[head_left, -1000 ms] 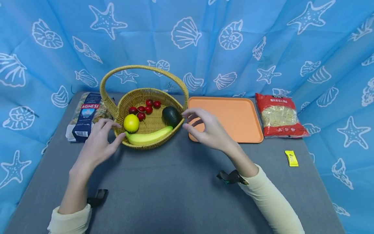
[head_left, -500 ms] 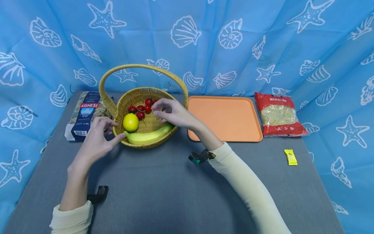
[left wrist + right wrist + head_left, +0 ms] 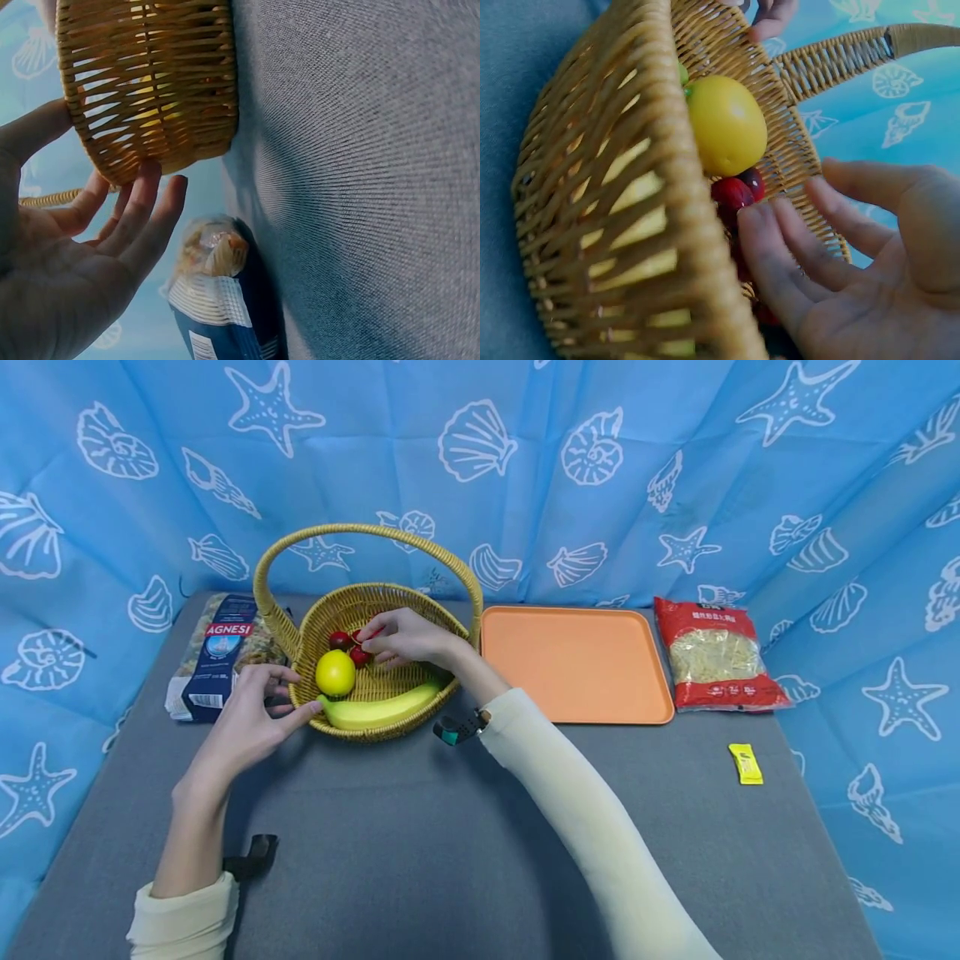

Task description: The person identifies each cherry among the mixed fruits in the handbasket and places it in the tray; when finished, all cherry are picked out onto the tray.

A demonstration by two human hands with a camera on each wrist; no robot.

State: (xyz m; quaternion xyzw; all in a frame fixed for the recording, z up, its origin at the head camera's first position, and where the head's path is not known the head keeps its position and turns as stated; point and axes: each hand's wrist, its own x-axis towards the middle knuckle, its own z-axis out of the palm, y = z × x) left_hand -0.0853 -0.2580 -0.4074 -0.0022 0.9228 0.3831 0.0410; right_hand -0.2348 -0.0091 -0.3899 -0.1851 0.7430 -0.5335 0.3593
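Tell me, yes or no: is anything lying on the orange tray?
No, the orange tray shows only its bare surface in the head view; the fruit is in the wicker basket beside it.

The woven basket [image 3: 352, 610] is golden tan, holding dark red cherries [image 3: 351, 647], a bright yellow lemon [image 3: 335, 672] and a yellow-green banana [image 3: 378, 710]. The tray [image 3: 585, 668] is plain orange. The table [image 3: 420, 843] is grey. The curtain [image 3: 525, 468] is blue with white shells and starfish. One packet [image 3: 217, 652] is navy with a red label, another bag [image 3: 712, 656] red, and a small wrapper [image 3: 746, 764] yellow. Sleeves [image 3: 592, 827] are cream.
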